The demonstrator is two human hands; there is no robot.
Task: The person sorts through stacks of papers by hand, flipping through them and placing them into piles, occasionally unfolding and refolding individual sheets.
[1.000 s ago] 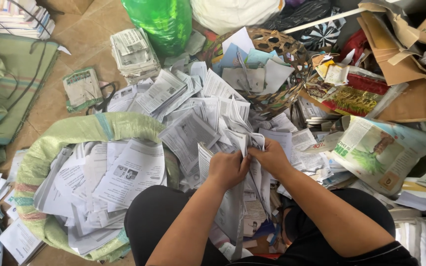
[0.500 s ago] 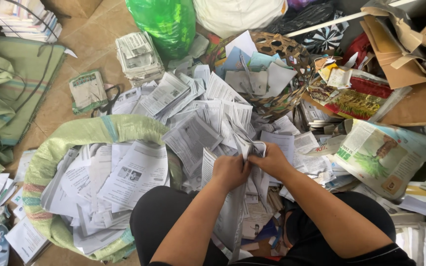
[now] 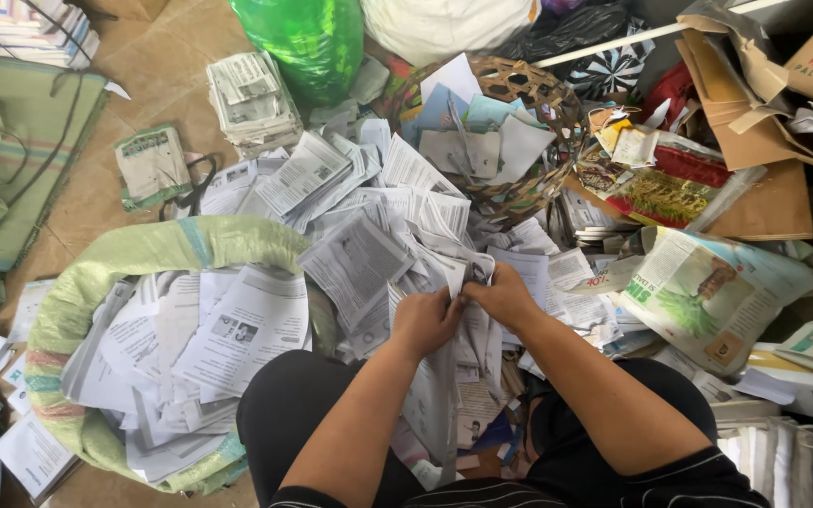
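Note:
My left hand [image 3: 425, 320] and my right hand [image 3: 501, 293] are close together over a heap of printed paper sheets [image 3: 378, 235]. Both grip the same sheet of printed paper [image 3: 439, 395], which hangs down between my knees. To the left, a light green woven sack [image 3: 134, 259] stands open, filled with loose printed sheets [image 3: 209, 348].
A woven basket [image 3: 519, 94] with papers lies beyond the heap. A green plastic bag [image 3: 308, 42] and a tied bundle of papers [image 3: 251, 99] sit at the back. Torn cardboard [image 3: 764, 113], a colourful newspaper [image 3: 708, 292] and stacked booklets [image 3: 783, 452] crowd the right. Folded green sacks [image 3: 2, 169] lie left.
My hands have stayed over the heap, shifting slightly as they work the sheet between them. The view has tilted a little downward.

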